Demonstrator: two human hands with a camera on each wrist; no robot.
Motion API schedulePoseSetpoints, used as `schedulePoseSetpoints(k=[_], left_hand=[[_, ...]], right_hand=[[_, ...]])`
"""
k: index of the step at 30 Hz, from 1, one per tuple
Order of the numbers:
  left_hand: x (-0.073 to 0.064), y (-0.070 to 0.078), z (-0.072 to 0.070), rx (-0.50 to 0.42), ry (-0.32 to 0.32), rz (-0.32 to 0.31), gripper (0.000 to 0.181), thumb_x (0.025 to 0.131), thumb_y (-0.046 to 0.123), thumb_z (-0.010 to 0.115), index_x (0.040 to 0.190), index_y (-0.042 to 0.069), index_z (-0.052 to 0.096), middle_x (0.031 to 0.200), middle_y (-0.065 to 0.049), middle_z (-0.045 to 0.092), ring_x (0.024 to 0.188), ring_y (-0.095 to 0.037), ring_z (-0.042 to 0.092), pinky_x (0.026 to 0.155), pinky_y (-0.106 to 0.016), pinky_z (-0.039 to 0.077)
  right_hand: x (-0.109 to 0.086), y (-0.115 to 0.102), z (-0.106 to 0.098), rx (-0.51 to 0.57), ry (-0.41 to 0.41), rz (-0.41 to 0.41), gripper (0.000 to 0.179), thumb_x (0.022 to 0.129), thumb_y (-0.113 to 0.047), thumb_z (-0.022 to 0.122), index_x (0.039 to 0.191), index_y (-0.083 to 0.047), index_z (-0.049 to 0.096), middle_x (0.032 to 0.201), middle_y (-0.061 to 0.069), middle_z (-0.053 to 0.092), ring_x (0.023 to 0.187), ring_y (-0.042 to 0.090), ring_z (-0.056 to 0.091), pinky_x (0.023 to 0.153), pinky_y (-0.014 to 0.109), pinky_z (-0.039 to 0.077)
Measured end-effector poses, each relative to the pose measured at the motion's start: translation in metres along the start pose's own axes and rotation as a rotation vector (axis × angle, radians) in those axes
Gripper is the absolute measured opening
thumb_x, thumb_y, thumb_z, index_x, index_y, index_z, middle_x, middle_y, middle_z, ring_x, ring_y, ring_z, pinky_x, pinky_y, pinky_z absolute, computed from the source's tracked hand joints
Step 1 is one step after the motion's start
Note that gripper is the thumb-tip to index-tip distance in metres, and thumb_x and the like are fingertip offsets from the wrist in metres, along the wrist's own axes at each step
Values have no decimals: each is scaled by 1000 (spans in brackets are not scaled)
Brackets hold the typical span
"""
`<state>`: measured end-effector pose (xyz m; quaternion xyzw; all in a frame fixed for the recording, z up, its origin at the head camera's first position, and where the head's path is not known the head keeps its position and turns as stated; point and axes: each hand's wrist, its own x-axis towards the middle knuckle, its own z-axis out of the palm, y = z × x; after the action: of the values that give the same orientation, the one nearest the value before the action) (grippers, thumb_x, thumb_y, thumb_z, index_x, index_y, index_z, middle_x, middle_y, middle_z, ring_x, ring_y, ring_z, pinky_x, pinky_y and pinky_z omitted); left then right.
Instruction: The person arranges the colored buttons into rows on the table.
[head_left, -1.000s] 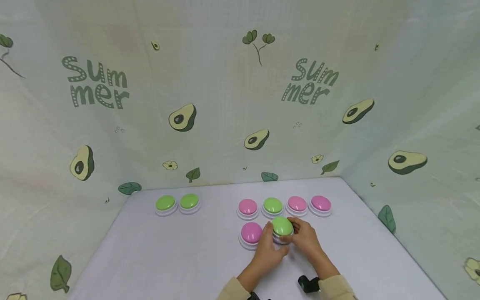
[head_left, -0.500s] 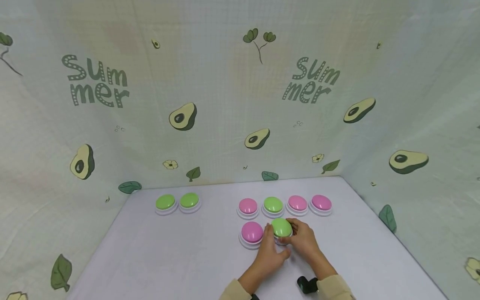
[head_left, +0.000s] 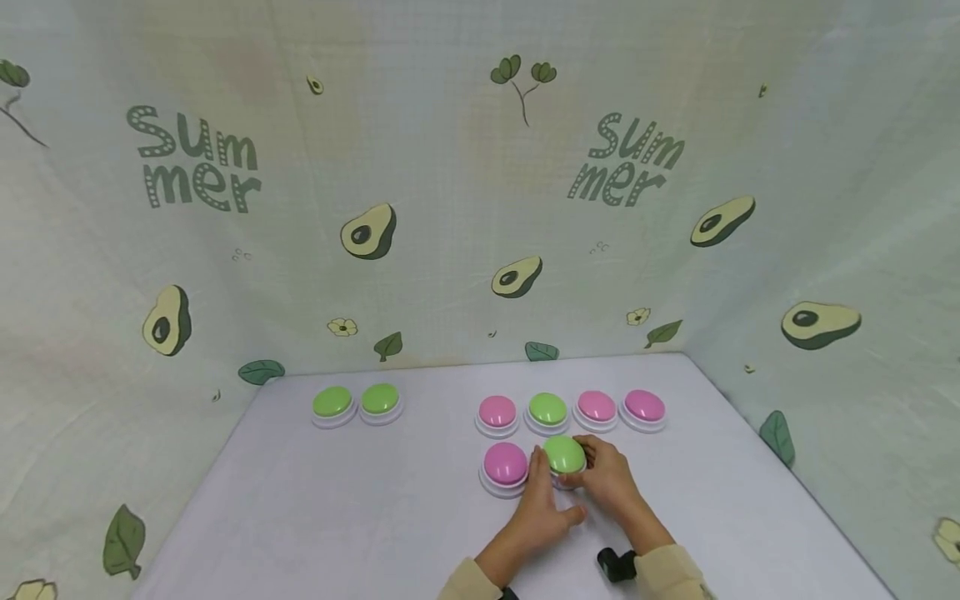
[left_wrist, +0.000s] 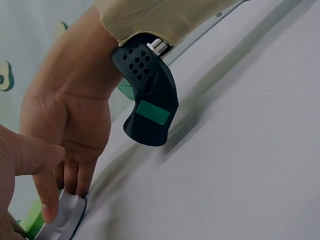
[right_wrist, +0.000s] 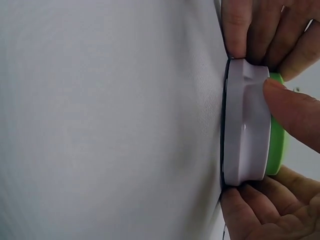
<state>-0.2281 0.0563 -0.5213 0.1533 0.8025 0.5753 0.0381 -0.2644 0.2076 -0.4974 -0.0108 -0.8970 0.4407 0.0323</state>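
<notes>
A round push button with a green dome and white base (head_left: 564,456) sits between my two hands near the middle of the table. My right hand (head_left: 611,479) grips it, thumb on the near side and fingers around the right. Straight fingers of my left hand (head_left: 536,512) touch its left side, while the left thumb stands away from it. Just left of that hand is a magenta-domed button (head_left: 506,464). In the right wrist view the green button's white base (right_wrist: 247,125) stands on the cloth, with fingers at both ends.
Behind the hands runs a row of pink (head_left: 497,412), green (head_left: 547,409), pink (head_left: 597,407) and magenta (head_left: 645,405) buttons. Two green buttons (head_left: 332,402) stand at the back left. A printed cloth (head_left: 442,167) hangs behind the white table (head_left: 337,517).
Both hands stay at the green button, which has hardly moved. My left thumb has spread slightly toward the near side. The head view has shifted a little.
</notes>
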Motion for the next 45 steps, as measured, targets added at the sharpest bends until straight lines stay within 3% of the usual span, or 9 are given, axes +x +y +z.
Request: schedulePoseSetpoints(k=[10,25,32,45], left_hand=[[-9,-3,0,31,-30,15,120,82,22,89,161,-14,7,171,-32,4,157,-46,13,128,-57,18],[-16,-8,-5,79,-19,29,116,85,29,87,163,-10,12,172,-29,9,156,-47,18,126,-60,22],[-15,-8,-3,90,-55,21,116,87,31,86,164,-9,9,173,-27,6,158,-44,15,128,-56,21],[-15,-13,-6,68,-56,21,112,88,32,84,165,-6,12,173,-25,9,158,-41,16,128,-55,21]], right_hand=[[-1,5,-1,-33,-9,-49,77,71,-12,96,136,9,61,137,30,63,128,47,61,111,59,48],[0,7,2,-43,-24,-66,78,72,-16,97,137,8,60,138,30,63,129,48,60,111,60,47],[-1,10,0,-37,-23,-51,78,73,-13,96,138,9,59,139,30,62,129,47,60,111,58,48],[-6,3,2,-46,-38,-20,76,79,-12,91,142,9,54,145,32,56,134,50,55,114,62,44]])
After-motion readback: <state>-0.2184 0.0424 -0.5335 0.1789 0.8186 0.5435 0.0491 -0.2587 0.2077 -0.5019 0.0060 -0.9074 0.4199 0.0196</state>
